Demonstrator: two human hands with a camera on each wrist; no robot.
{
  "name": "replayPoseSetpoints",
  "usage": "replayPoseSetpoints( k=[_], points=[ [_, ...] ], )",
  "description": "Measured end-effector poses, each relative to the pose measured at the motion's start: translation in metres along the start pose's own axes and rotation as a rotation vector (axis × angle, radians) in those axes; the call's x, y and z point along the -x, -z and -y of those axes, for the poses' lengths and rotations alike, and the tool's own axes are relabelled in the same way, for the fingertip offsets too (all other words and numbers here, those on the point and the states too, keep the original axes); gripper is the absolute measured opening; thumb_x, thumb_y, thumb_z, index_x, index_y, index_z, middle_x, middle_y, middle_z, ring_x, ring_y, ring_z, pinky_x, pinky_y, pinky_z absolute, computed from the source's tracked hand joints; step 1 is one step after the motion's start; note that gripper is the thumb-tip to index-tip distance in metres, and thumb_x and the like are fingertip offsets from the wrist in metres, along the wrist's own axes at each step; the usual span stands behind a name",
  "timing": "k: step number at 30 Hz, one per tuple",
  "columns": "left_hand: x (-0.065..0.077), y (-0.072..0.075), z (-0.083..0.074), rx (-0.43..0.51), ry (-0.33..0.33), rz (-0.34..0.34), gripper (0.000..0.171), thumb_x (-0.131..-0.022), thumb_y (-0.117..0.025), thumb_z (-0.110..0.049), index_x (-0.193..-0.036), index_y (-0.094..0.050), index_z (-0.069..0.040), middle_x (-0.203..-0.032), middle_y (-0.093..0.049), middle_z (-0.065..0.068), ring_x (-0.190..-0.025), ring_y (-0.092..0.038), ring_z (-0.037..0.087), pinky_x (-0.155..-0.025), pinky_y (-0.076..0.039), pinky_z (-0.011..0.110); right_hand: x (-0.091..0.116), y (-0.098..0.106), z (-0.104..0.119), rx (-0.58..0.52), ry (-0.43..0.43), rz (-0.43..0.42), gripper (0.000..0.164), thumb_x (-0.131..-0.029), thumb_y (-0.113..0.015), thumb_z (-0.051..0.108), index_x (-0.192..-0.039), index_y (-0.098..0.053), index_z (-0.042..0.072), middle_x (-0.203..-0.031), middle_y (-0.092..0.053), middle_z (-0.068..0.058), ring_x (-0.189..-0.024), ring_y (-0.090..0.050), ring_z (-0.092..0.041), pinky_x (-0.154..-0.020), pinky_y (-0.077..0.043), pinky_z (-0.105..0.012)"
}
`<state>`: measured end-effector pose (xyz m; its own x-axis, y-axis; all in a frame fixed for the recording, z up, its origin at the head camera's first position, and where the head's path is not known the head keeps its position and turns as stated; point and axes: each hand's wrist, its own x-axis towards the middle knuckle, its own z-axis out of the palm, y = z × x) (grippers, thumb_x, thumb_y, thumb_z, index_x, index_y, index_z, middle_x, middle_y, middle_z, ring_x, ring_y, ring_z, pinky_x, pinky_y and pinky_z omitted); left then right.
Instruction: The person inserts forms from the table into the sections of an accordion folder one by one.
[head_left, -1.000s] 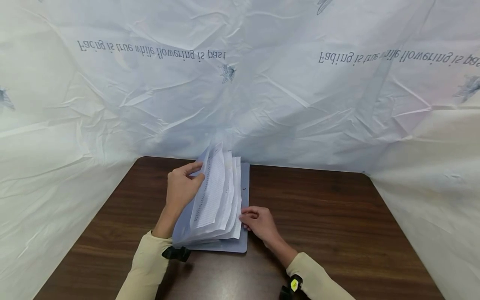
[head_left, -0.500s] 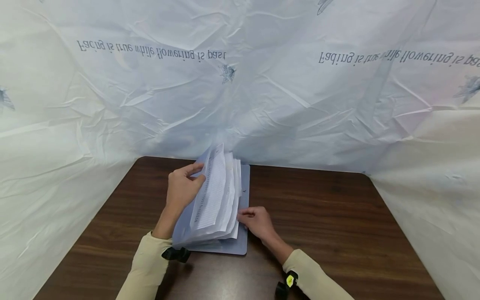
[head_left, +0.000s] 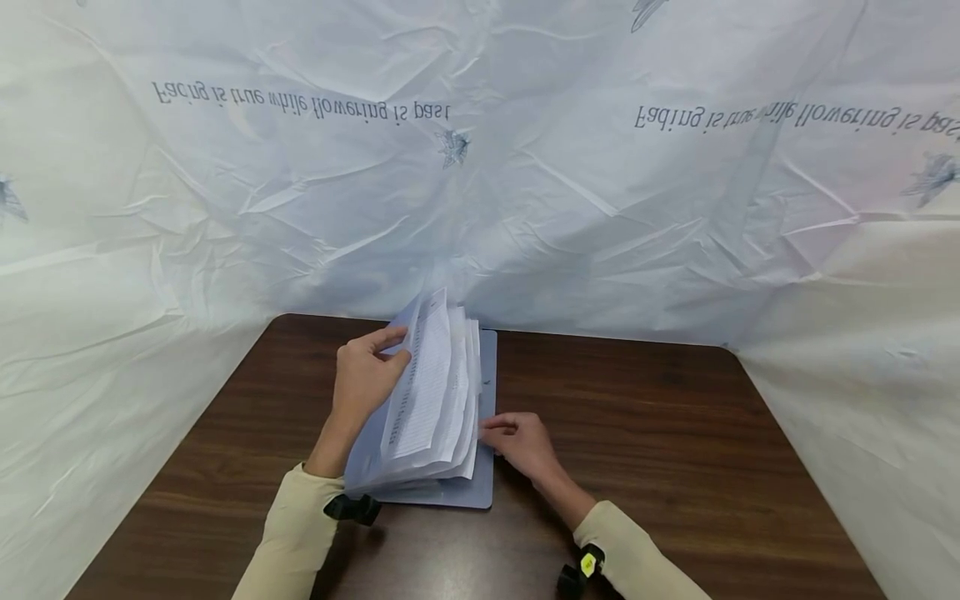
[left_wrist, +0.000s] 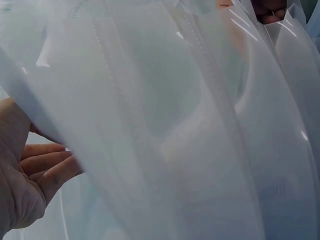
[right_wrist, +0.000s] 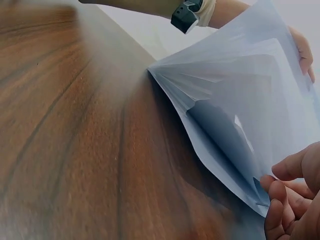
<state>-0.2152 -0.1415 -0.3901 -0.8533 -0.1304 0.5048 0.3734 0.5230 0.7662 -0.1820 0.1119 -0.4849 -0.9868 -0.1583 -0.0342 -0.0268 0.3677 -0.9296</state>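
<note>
A blue-grey display book [head_left: 483, 492] with clear plastic sleeves lies on the table, its front cover and a fan of leaves raised to the left. White printed sheets [head_left: 427, 383] show inside the sleeves. My left hand [head_left: 367, 375] holds the raised cover and leaves at their edge between thumb and fingers. At the right edge of the book, my right hand [head_left: 520, 442] pinches the edge of a plastic sleeve [right_wrist: 235, 100] between thumb and fingertips. Large clear sleeves [left_wrist: 165, 140] fill the left wrist view and hide part of the left fingers.
The dark wood-grain table [head_left: 637, 433] has rounded far corners. A pale plastic sheet [head_left: 555, 208] with printed lettering hangs behind and along both sides. Black wrist cameras [head_left: 352, 507] are strapped over the cream sleeves.
My right hand moved slightly left to the leaf edges, then back a little right with a sleeve edge at its fingertips. The left hand has stayed in place.
</note>
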Motion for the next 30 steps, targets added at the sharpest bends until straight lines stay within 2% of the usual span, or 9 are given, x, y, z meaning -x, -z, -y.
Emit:
replayPoseSetpoints(
  k=[4,8,12,18,26,30],
  points=[
    [0.0,0.0,0.0,0.003,0.001,0.004,0.033,-0.085,-0.067,-0.003,-0.116,-0.078,-0.003,-0.104,-0.077,0.017,-0.075,-0.076,0.027,-0.058,-0.051,0.017,0.001,0.006,0.001,0.046,0.046,-0.027,0.016,-0.091,-0.075,0.015,-0.103,-0.078,0.004,-0.09,-0.076,-0.004,-0.07,-0.067,-0.016,-0.06,-0.054,-0.028],
    [0.0,-0.001,0.0,-0.001,0.001,0.002,0.033,-0.084,-0.068,-0.003,-0.116,-0.078,-0.003,-0.103,-0.077,0.016,-0.072,-0.076,0.026,-0.057,-0.051,0.018,0.001,0.012,0.001,0.119,0.135,-0.043,0.018,-0.091,-0.075,0.013,-0.106,-0.078,0.003,-0.088,-0.075,0.0,-0.072,-0.066,-0.012,-0.061,-0.052,-0.024],
    [0.0,-0.002,0.001,-0.007,0.004,0.005,0.033,-0.084,-0.068,-0.004,-0.115,-0.078,-0.004,-0.103,-0.077,0.016,-0.07,-0.075,0.025,-0.055,-0.052,0.021,0.002,0.016,-0.001,0.209,0.203,-0.035,0.021,-0.091,-0.076,0.015,-0.11,-0.077,0.005,-0.095,-0.076,0.0,-0.083,-0.068,-0.011,-0.071,-0.055,-0.026],
    [0.001,-0.003,0.002,-0.018,0.011,0.012,0.033,-0.085,-0.068,-0.005,-0.116,-0.078,-0.005,-0.103,-0.078,0.014,-0.068,-0.074,0.022,-0.055,-0.053,0.024,0.003,0.022,-0.008,0.351,0.228,-0.032,0.034,-0.089,-0.079,0.025,-0.119,-0.076,0.01,-0.116,-0.075,-0.002,-0.11,-0.068,-0.017,-0.093,-0.055,-0.043],
    [0.001,-0.005,0.001,-0.014,0.019,0.023,0.032,-0.085,-0.068,-0.005,-0.115,-0.078,-0.005,-0.103,-0.078,0.014,-0.069,-0.075,0.023,-0.056,-0.052,0.023,0.005,0.025,-0.016,0.506,0.344,0.073,0.052,-0.087,-0.082,0.034,-0.13,-0.071,0.008,-0.131,-0.069,-0.006,-0.122,-0.061,-0.022,-0.102,-0.049,-0.045],
    [0.001,-0.008,0.002,-0.02,0.026,0.033,0.032,-0.085,-0.068,-0.007,-0.115,-0.078,-0.005,-0.103,-0.078,0.013,-0.07,-0.075,0.021,-0.058,-0.055,0.027,0.005,0.024,-0.018,0.544,0.382,0.128,0.056,-0.087,-0.081,0.037,-0.132,-0.069,0.007,-0.138,-0.066,-0.008,-0.126,-0.058,-0.025,-0.105,-0.047,-0.045]
  ],
)
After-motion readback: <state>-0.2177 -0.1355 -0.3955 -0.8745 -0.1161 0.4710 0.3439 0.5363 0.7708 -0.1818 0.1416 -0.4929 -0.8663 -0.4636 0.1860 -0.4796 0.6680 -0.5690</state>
